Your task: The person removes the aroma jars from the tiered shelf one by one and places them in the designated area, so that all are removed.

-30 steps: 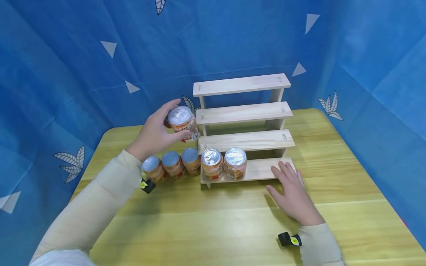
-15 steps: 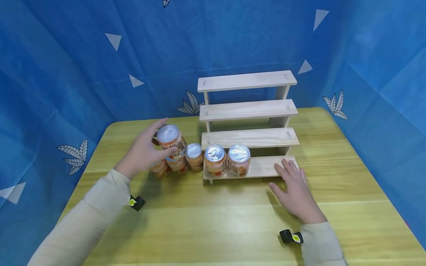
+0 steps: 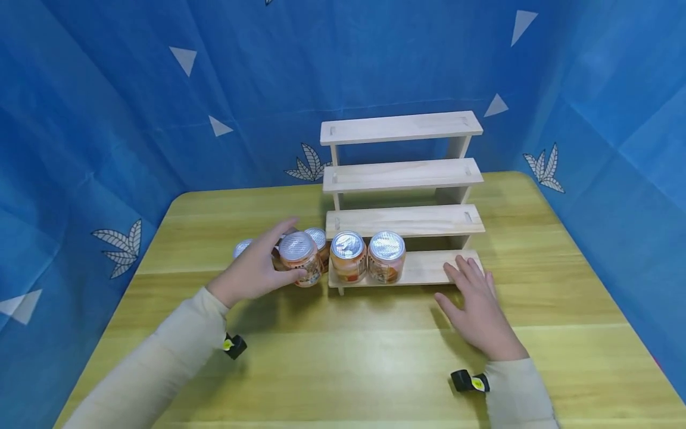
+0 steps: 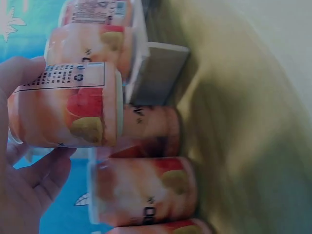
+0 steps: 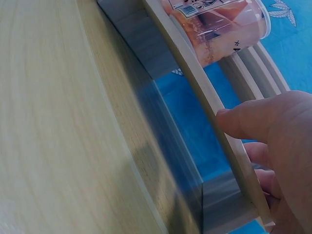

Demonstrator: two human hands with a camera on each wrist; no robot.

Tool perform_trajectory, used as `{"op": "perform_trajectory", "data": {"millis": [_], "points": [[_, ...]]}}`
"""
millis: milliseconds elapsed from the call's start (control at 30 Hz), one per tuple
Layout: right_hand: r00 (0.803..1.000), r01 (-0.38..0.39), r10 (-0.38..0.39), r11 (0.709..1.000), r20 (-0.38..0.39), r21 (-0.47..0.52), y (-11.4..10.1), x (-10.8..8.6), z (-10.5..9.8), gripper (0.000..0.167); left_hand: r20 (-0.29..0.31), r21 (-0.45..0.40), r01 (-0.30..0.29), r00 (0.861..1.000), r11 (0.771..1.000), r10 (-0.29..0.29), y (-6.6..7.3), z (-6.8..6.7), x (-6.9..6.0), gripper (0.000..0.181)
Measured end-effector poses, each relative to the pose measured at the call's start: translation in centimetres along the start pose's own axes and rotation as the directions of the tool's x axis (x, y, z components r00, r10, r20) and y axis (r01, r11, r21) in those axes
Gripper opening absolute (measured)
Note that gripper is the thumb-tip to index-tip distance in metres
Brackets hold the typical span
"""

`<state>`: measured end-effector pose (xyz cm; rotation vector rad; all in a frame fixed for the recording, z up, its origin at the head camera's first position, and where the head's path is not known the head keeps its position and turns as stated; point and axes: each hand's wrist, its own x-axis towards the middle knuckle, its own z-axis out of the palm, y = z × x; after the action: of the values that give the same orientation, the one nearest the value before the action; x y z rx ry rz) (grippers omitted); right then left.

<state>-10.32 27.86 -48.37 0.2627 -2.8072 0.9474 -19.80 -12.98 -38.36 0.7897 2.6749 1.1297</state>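
My left hand (image 3: 252, 275) holds an orange-labelled can (image 3: 302, 265) with a silver lid, thumb and fingers around its sides. In the left wrist view this can (image 4: 63, 109) is apart from the table, in front of other cans (image 4: 146, 190) that stand there. Two similar cans (image 3: 348, 262) (image 3: 386, 262) stand side by side on the left part of the lowest tier of a pale wooden step rack (image 3: 403, 176). My right hand (image 3: 477, 313) touches the right end of that tier, fingers extended over the board, thumb at the front edge.
Left of the rack, several cans stand in a row on the wooden table (image 3: 354, 357); my left hand partly hides them, with one lid (image 3: 242, 246) showing. Blue patterned cloth (image 3: 257, 77) hangs behind and beside the table.
The can in my left hand came down and left from beside the rack, then moved right and lower in front of the row. My right hand stays at the lowest tier.
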Motion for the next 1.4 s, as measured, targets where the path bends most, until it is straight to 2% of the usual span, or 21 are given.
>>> {"op": "perform_trajectory", "data": {"millis": [200,300,433,533,833,1167,1400], "points": [[1.0,-0.009,0.009,1.0,0.008,-0.005,0.0,0.2,-0.1,0.064,0.071,0.033,0.018,0.997,0.999,-0.02,-0.8,1.4,0.0,0.094],[1.0,-0.017,0.017,1.0,0.018,-0.003,0.0,0.1,-0.1,0.065,0.082,0.107,0.01,0.996,0.994,-0.019,-1.1,2.0,-0.1,0.091],[1.0,-0.014,0.014,1.0,0.007,-0.004,0.0,0.1,-0.2,0.064,0.083,0.219,-0.027,0.997,0.975,0.009,-1.1,2.6,0.2,0.089],[1.0,-0.01,0.01,1.0,0.001,0.0,0.0,0.1,-0.2,0.064,0.083,0.264,-0.051,0.996,0.963,0.03,-1.1,2.8,0.3,0.086],[1.0,-0.015,0.015,1.0,0.011,0.015,-0.2,0.0,-0.3,0.064,0.097,0.268,-0.098,0.993,0.958,0.075,-1.6,3.2,0.2,0.066],[1.0,-0.012,0.012,1.0,0.005,-0.001,-0.1,0.1,-0.2,0.064,0.083,0.243,-0.078,0.995,0.967,0.059,-2.6,4.2,-0.5,0.068],[1.0,-0.009,0.009,1.0,0.009,0.006,-0.1,-0.1,-0.1,0.064,0.079,0.23,-0.076,0.995,0.97,0.059,-2.8,4.3,-0.8,0.067]]}}
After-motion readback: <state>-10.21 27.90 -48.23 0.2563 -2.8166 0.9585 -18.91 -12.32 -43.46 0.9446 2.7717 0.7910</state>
